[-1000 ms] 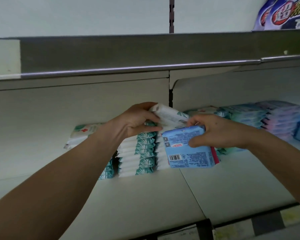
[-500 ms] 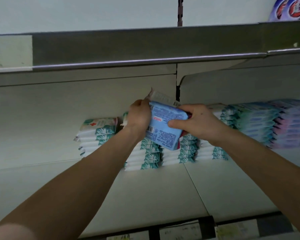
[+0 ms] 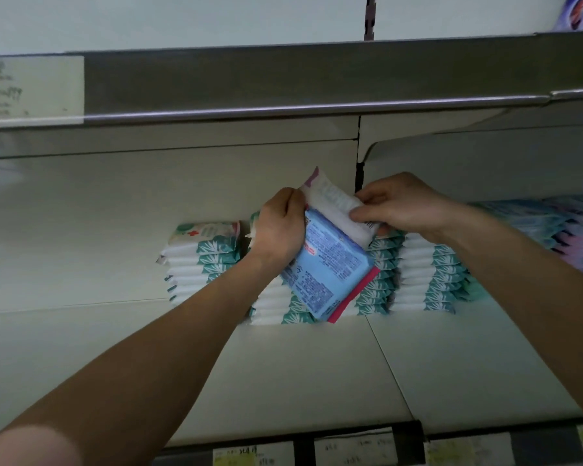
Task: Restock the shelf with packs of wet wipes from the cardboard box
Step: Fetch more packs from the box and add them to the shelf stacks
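Blue wipes pack (image 3: 330,267) now raised, tilted, gripped by left hand (image 3: 280,227); right hand (image 3: 398,206) pinches white pack (image 3: 334,203); stacking imminent.

The blue pack (image 3: 330,264) is light blue with fine dark-blue print and a pink-red strip along one edge. The white pack (image 3: 334,208) carries grey print and a purple corner. The stacked packs (image 3: 424,274) are white with teal leaf patterns; one top pack (image 3: 206,232) bears a red cross. The shelf (image 3: 300,371) is cream, its price labels (image 3: 243,457) white and yellow.
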Motion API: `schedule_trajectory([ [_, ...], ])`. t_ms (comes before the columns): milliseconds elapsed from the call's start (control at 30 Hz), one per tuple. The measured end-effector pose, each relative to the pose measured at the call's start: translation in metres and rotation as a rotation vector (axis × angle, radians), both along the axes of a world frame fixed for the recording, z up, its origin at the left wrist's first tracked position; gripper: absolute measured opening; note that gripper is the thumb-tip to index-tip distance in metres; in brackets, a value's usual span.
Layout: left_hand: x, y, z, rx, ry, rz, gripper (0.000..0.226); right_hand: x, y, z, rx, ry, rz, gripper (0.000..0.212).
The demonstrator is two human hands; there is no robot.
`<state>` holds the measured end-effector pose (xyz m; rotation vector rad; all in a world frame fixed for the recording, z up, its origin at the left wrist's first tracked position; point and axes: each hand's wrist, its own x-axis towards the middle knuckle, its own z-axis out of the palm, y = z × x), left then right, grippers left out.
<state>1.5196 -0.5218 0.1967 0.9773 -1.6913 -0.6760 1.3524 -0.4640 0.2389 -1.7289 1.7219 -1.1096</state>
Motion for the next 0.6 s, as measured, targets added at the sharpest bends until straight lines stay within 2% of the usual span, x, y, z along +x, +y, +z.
schedule_trajectory([
  [100, 0.008, -0.003, -0.001, -0.024, -0.080, -0.004, 0.031, -0.013, -0.006, 0.005, -0.156, 0.149, -0.107, 0.026],
  [200, 0.015, -0.012, -0.003, 0.065, -0.004, 0.046, 0.031, -0.028, -0.018, 0.000, -0.272, 0.430, -0.228, 0.027],
  [367, 0.018, -0.020, -0.007, 0.149, 0.032, 0.098, 0.033, -0.036, -0.032, -0.029, -0.371, 0.599, -0.354, 0.024],
  [433, 0.019, -0.022, -0.009, 0.167, 0.036, 0.121, 0.033, -0.037, -0.032, -0.038, -0.449, 0.709, -0.343, 0.020],
  [500, 0.019, -0.022, -0.010, 0.184, 0.033, 0.132, 0.033, -0.039, -0.032, -0.046, -0.440, 0.817, -0.282, 0.016],
  [600, 0.019, -0.023, -0.010, 0.199, 0.028, 0.135, 0.033, -0.043, -0.033, -0.049, -0.287, 0.910, -0.269, 0.020],
])
